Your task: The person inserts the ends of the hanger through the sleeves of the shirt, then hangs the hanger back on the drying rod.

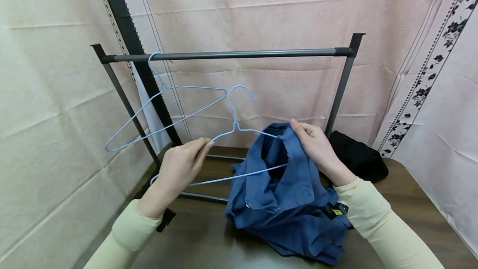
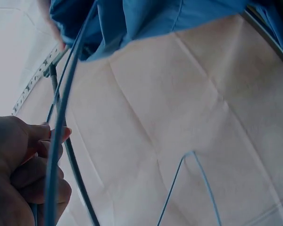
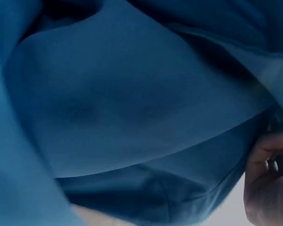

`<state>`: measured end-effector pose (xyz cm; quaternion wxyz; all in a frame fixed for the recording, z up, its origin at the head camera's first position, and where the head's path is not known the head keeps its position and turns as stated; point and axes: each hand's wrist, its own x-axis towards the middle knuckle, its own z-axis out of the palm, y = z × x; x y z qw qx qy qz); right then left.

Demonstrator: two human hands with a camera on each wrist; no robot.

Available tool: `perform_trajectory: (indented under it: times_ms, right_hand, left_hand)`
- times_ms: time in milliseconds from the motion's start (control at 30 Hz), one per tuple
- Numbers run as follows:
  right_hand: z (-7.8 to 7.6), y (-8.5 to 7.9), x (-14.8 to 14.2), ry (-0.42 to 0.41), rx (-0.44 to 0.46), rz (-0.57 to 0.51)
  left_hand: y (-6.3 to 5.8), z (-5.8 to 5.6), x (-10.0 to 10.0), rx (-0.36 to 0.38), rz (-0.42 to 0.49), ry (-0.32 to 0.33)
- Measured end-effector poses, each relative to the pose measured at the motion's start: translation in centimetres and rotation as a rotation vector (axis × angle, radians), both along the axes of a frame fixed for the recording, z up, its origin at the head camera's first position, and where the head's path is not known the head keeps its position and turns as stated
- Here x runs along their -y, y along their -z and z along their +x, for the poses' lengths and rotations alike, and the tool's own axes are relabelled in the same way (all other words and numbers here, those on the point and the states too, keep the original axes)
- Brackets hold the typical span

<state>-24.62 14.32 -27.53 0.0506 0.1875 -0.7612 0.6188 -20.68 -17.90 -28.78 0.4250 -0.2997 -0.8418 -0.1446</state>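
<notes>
My left hand (image 1: 181,163) grips the left shoulder of a light blue wire hanger (image 1: 234,116), its hook pointing up. The hanger's right end goes into the neck opening of a blue collared shirt (image 1: 284,215) and is hidden there. At the collar's right side, my right hand (image 1: 317,146) pinches the fabric between thumb and fingers. The lower part of the shirt hangs in folds down to the table. In the left wrist view, curled fingers (image 2: 47,160) hold the hanger wire (image 2: 61,122). Blue cloth (image 3: 132,108) fills most of the right wrist view.
A dark metal clothes rack (image 1: 242,55) stands behind the hands. From the left of its bar hangs a second light blue hanger (image 1: 194,87), close to the held one. Black cloth (image 1: 356,157) lies at the right on the wooden table (image 1: 194,240). Pale curtains (image 1: 280,20) surround the table.
</notes>
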Motion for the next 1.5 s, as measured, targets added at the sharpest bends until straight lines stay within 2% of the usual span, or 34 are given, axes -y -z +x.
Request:
perform_trajectory:
  times_ms: [167,300,533,600,767,933,1033,1200,1233,1300,1433,1500]
  right_hand:
    - [1.6,-1.5,1.2,0.040,-0.076,-0.004]
    - [2.3,-2.2,1.9,0.061,-0.119,-0.053]
    - [3.0,-3.2,3.0,0.068,-0.223,-0.060]
    - [2.9,-3.1,3.1,0.086,-0.259,-0.015]
    - [2.8,-2.9,2.8,0.136,-0.327,0.203]
    - [3.8,-4.0,1.5,0.126,-0.405,0.383]
    - [4.2,-4.7,0.2,0.196,-0.513,0.410]
    - [4.0,-5.3,-3.4,0.399,-0.696,0.306]
    - [3.7,-5.3,-4.3,0.423,-0.699,0.311]
    - [3.0,-5.3,-6.0,0.432,-0.625,0.366]
    - [1.2,-4.3,-8.6,0.311,-0.392,0.504]
    - [0.5,-3.4,-9.5,0.264,-0.340,0.513]
  left_hand:
    - [0.6,-0.9,-1.7,0.062,0.049,0.069]
    - [1.0,-1.4,-2.8,0.099,0.096,0.125]
    - [1.1,-2.0,-4.7,0.113,0.162,0.231]
    - [1.2,-2.2,-5.2,0.122,0.188,0.266]
    - [1.9,-2.4,-5.7,0.136,0.289,0.342]
    - [2.6,-2.7,-5.7,0.138,0.375,0.402]
    - [2.9,-2.9,-5.7,0.148,0.400,0.415]
    - [3.3,-3.2,-5.5,0.170,0.435,0.408]
    - [3.4,-3.2,-5.3,0.174,0.440,0.405]
    - [3.5,-3.4,-5.1,0.180,0.446,0.395]
    - [3.3,-3.6,-4.5,0.188,0.449,0.374]
    - [3.2,-3.6,-4.2,0.193,0.446,0.368]
